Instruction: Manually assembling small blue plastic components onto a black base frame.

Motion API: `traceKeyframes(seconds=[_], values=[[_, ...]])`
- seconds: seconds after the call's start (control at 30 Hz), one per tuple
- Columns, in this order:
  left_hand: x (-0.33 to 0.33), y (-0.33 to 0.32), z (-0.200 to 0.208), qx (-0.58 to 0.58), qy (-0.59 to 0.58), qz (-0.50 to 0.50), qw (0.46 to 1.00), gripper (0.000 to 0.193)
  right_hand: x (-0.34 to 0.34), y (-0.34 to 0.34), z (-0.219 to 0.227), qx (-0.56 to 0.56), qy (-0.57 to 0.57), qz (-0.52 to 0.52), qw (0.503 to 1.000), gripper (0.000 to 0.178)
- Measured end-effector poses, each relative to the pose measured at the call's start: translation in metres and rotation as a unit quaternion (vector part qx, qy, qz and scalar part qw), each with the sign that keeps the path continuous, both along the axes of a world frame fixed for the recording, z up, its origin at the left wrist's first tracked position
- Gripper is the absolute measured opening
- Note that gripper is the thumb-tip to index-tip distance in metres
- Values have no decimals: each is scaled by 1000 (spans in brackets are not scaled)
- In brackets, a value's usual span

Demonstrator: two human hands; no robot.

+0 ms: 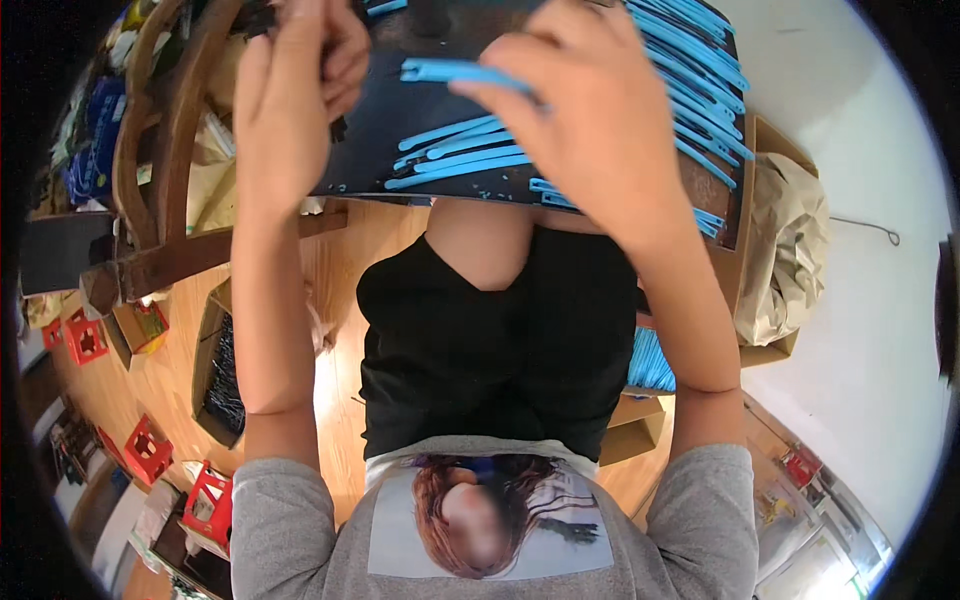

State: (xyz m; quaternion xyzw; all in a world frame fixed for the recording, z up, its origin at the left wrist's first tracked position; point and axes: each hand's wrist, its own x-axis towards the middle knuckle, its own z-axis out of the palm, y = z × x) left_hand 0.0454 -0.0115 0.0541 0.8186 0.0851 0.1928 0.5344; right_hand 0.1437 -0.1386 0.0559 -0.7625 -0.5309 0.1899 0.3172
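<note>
My right hand (pixel 600 125) is closed round a slim light blue plastic strip (pixel 432 70) with a slotted end, which points left over the dark table (pixel 375 130). My left hand (pixel 295 110) is at the table's left side, its fingers curled together near the top edge of the view. Whatever those fingers hold, if anything, is hidden. Between my hands and nearer to me, several similar blue strips (pixel 460 165) lie side by side. A larger spread of blue strips (pixel 700 75) covers the table's right side, beyond my right hand.
A cardboard box with crumpled brown paper (pixel 785 250) stands against the table's right side. Curved wooden chair parts (pixel 150 130) are at the left. On the floor are a box of dark thin pieces (pixel 222 375) and red plastic stools (pixel 148 450). Blue pieces (pixel 650 360) sit below the table.
</note>
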Motion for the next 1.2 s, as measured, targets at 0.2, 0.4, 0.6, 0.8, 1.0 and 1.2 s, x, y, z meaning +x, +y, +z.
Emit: traceKeyframes(seconds=[0.2, 0.4, 0.6, 0.8, 1.0, 1.2], values=[[5, 2, -11, -22, -101, -6, 995, 15, 0, -27, -39, 110, -369, 61, 921, 16], [2, 2, -21, -41, -193, 12, 980, 15, 11, -37, -38, 73, -241, 160, 955, 17], [4, -11, -26, -36, -211, 15, 977, 16, 29, -57, -18, 155, -204, 97, 962, 22], [8, -8, -28, -75, -173, 31, 982, 16, 31, -125, 2, -7, -152, 16, 988, 22], [16, -15, -27, 18, -183, 34, 982, 15, 27, -128, -4, -67, -176, 51, 981, 16], [37, 8, -71, -191, -403, -168, 879, 14, 21, -128, -4, -60, -180, 51, 981, 18]])
